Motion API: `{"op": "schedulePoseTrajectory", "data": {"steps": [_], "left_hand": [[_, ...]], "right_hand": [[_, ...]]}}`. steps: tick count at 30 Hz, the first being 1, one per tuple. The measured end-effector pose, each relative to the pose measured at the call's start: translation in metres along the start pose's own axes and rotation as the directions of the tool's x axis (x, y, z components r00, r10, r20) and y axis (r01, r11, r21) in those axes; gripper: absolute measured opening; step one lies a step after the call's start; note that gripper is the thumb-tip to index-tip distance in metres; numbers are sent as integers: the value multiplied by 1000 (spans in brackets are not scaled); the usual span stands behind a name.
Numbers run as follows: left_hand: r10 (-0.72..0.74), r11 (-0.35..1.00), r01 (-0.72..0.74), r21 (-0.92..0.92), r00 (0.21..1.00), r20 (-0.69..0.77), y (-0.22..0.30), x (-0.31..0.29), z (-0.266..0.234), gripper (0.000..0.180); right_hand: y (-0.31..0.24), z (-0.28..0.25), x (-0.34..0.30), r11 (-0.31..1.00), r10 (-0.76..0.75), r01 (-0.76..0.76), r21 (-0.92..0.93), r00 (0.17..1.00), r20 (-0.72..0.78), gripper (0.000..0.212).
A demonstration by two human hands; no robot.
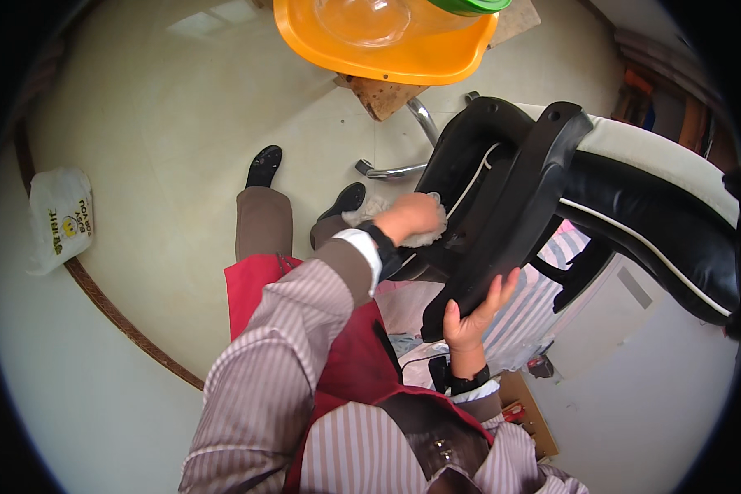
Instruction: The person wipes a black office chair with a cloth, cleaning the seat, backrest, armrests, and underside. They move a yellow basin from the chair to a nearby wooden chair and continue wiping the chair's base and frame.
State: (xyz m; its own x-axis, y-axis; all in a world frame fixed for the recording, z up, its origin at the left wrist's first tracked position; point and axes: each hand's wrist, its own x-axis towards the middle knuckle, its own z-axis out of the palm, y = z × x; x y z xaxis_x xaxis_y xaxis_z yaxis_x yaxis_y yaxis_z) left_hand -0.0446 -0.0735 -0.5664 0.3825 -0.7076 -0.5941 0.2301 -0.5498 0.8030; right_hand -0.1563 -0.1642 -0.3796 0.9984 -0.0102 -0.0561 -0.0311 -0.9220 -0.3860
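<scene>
My left hand (413, 217) is closed round a whitish, crumpled cloth (426, 237), which bulges out beside the fingers. It presses in at the inner side of a black chair armrest. The chair (650, 218) has black padding, white piping and a pale panel, and stands tilted on my right. Its near armrest (510, 218) slants down toward me. At the armrest's lower end, my right hand (472, 325) grips the edge, with the thumb and fingers showing against the black plastic.
Ahead, an orange basin (370, 64) holding a clear container with a green lid rests on a wooden board (379, 96). Chrome legs (395, 172) stand below. A white plastic bag (61, 218) lies at far left. Striped fabric (514, 317) lies behind the armrest.
</scene>
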Motion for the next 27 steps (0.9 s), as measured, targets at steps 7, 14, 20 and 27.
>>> {"op": "schedulePoseTrajectory", "data": {"steps": [7,14,20,27], "left_hand": [[106,702,-368,-610,901,-421,-24,-23,-28,38],[636,762,-304,572,516,-574,29,24,-35,44],[723,660,-322,679,518,-457,8,38,-17,31],[442,892,-383,242,852,-280,-4,-12,16,33]], "right_hand": [[7,4,-12,1000,2,-2,9,1000,11,83],[6,0,-8,999,25,-25,32,1000,-1,83],[0,-2,2,1000,20,-20,13,1000,-5,82],[-4,1,6,999,41,-41,17,999,-19,81]]}}
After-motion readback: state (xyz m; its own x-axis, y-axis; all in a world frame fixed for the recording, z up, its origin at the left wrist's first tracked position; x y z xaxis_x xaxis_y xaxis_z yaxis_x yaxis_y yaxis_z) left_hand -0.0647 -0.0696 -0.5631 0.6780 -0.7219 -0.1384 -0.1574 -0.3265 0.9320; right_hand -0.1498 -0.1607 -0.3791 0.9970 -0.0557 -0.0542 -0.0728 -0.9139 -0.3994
